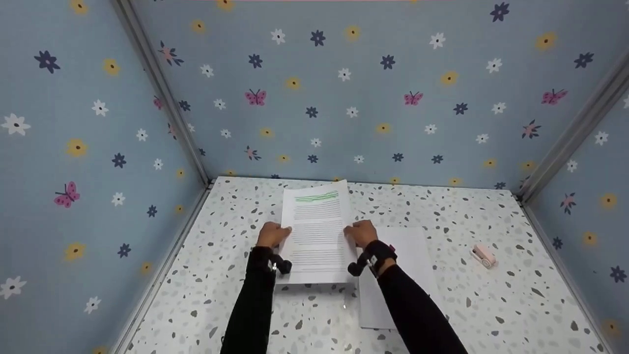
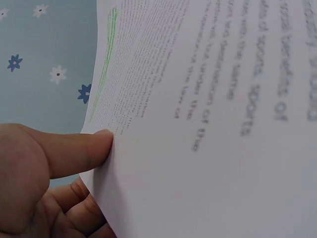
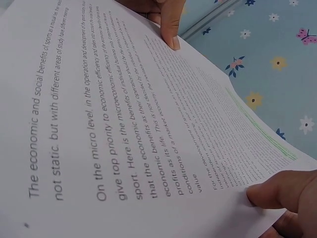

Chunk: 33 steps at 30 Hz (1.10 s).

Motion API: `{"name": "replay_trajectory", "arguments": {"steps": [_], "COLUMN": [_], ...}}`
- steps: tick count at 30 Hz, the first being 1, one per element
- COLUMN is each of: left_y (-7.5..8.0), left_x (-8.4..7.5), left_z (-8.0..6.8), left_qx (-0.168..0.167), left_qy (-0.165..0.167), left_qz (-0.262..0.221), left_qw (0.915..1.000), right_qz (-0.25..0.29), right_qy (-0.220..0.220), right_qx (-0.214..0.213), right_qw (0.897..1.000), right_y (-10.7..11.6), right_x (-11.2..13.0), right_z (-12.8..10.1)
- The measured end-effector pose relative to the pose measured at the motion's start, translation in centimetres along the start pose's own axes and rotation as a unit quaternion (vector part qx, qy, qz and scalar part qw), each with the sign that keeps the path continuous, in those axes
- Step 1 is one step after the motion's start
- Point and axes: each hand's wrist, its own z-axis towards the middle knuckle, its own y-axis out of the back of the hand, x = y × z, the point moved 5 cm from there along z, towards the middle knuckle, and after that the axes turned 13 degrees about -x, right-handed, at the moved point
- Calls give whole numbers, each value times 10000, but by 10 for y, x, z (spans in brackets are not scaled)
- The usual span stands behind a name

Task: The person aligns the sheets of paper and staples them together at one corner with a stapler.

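Note:
A printed sheet of paper (image 1: pixel 317 236) is held up off the table between both hands, with green highlighted lines near its top. On its left edge, my left hand (image 1: pixel 273 234) pinches the paper, thumb (image 2: pixel 81 151) on the printed face and fingers behind. My right hand (image 1: pixel 361 233) grips the right edge the same way, its thumb (image 3: pixel 277 191) pressing the printed side. Body text on the sheet is readable in the right wrist view. Behind the paper, most of the fingers are hidden.
White paper (image 1: pixel 403 275) lies on the speckled table (image 1: pixel 196 295), partly under the right forearm. A small pink object with a round wheel-like part (image 1: pixel 484 256) sits farther right. Patterned walls (image 1: pixel 344 98) enclose the back and sides.

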Motion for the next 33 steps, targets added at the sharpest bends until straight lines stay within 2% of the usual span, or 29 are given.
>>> {"name": "replay_trajectory", "arguments": {"steps": [9, 15, 21, 26, 33], "left_y": [-7, -17, -30, -45, -69], "left_x": [-38, -57, -71, -84, -99], "left_z": [-9, -21, -33, -42, -51], "left_qx": [13, 269, 544, 824, 1019], "left_qy": [-169, -445, -599, -678, -774], "left_qz": [-642, -1165, -1425, -1421, -994], "left_qw": [9978, 9918, 9865, 9841, 9868], "right_qz": [438, 569, 552, 382, 337], "right_qy": [102, 180, 170, 185, 109], "right_qx": [-263, -350, -354, -403, -424], "right_qw": [9986, 9976, 9977, 9983, 9985], "right_y": [35, 59, 87, 109, 134], "right_x": [9, 8, 3, -5, -26], "right_z": [4, 8, 9, 10, 10]}}
